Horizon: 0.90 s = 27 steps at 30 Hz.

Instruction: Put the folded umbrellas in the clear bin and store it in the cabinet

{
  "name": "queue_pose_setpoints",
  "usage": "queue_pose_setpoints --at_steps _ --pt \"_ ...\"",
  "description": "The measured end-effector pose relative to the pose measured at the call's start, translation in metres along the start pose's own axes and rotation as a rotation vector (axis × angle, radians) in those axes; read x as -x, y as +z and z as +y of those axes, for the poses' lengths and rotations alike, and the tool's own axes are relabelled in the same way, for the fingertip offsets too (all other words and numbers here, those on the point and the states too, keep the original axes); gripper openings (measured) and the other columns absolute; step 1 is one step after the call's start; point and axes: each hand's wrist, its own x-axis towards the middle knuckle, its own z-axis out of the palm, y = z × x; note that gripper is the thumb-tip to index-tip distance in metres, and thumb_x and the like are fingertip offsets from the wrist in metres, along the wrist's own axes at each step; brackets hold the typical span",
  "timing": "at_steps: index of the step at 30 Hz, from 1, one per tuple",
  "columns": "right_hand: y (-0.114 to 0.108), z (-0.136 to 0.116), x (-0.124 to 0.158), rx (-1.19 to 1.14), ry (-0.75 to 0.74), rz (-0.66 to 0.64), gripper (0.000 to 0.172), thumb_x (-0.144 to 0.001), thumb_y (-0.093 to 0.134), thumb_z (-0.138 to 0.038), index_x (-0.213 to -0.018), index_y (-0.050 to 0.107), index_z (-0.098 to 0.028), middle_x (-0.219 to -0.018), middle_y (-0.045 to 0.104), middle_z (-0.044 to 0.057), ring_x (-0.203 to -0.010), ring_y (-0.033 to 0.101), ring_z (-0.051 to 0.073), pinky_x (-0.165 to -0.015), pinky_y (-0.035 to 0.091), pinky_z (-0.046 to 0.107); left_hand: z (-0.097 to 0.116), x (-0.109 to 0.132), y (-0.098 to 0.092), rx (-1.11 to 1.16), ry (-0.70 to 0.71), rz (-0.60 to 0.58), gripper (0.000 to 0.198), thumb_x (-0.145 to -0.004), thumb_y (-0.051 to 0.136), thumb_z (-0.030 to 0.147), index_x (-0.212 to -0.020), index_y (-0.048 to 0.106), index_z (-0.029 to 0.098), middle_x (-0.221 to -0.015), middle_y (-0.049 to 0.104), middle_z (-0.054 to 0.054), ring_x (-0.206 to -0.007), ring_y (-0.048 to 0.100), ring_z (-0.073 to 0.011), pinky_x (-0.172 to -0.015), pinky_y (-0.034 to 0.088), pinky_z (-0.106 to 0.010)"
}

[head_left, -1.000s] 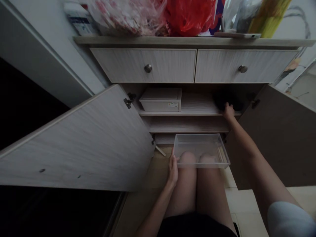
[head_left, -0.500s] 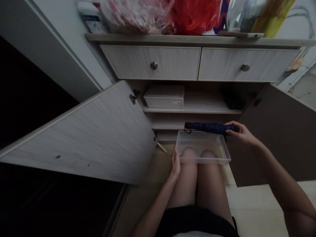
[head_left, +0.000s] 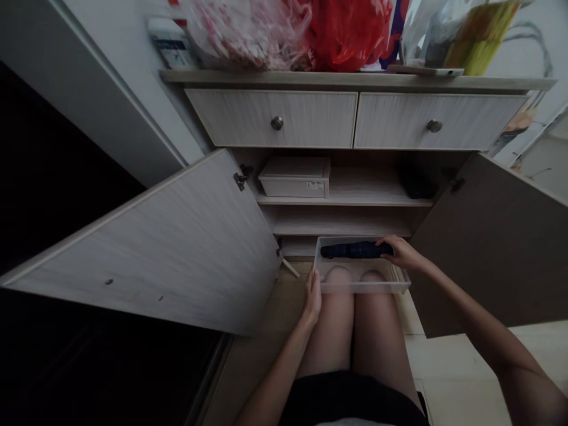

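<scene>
A transparent plastic tray [head_left: 361,289] rests on my knees, which show through its base. My left hand [head_left: 312,299] grips the tray's left rim from outside. A folded navy umbrella [head_left: 348,250] lies lengthwise along the back of the tray. My right hand [head_left: 397,252] is shut around the umbrella's right end, just over the tray's right side, so that end is hidden.
Two cabinet doors stand open, left [head_left: 146,236] and right [head_left: 497,236]. Inside, a white lidded box [head_left: 295,177] and a dark bundle [head_left: 415,180] sit on a shelf [head_left: 346,201]. Two drawers [head_left: 355,118] sit above, with plastic bags [head_left: 284,35] on top.
The umbrella has come down from above the tray's back rim and now lies inside the tray, still in my right hand. My left hand stays on the rim.
</scene>
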Motion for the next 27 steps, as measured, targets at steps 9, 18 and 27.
queue_pose_setpoints --at_steps 9,18,27 --pt "0.007 0.001 -0.018 0.373 0.04 -0.154 0.03 -0.077 0.069 -0.012 -0.105 0.071 -0.023 -0.102 0.072 0.008 -0.102 0.067 0.026 -0.09 0.051 0.036 0.01 0.005 0.001 0.053 -0.024 -0.019 0.072 -0.086 0.056 0.069 -0.14 0.059 0.022 -0.152 0.051 -0.01 -0.123 0.062 -0.0278 -0.114 0.042 -0.041" --pt "-0.068 0.059 -0.085 0.379 0.46 0.231 0.03 -0.094 0.05 -0.029 -0.112 0.071 -0.016 -0.109 0.069 0.015 -0.098 0.065 0.026 -0.083 0.05 0.034 0.009 0.004 -0.001 0.025 -0.063 -0.003 0.063 -0.089 0.056 0.064 -0.137 0.062 0.024 -0.15 0.054 -0.009 -0.117 0.066 -0.0277 -0.112 0.044 -0.043" --pt "-0.089 0.109 -0.125 0.585 0.894 0.172 0.043 -0.091 0.051 -0.011 -0.132 0.055 -0.001 -0.129 0.055 0.028 -0.124 0.053 0.034 -0.095 0.046 0.041 0.008 0.003 0.0 0.026 -0.026 -0.014 0.069 -0.085 0.057 0.07 -0.138 0.062 0.026 -0.152 0.052 -0.008 -0.123 0.062 -0.0288 -0.113 0.043 -0.042"
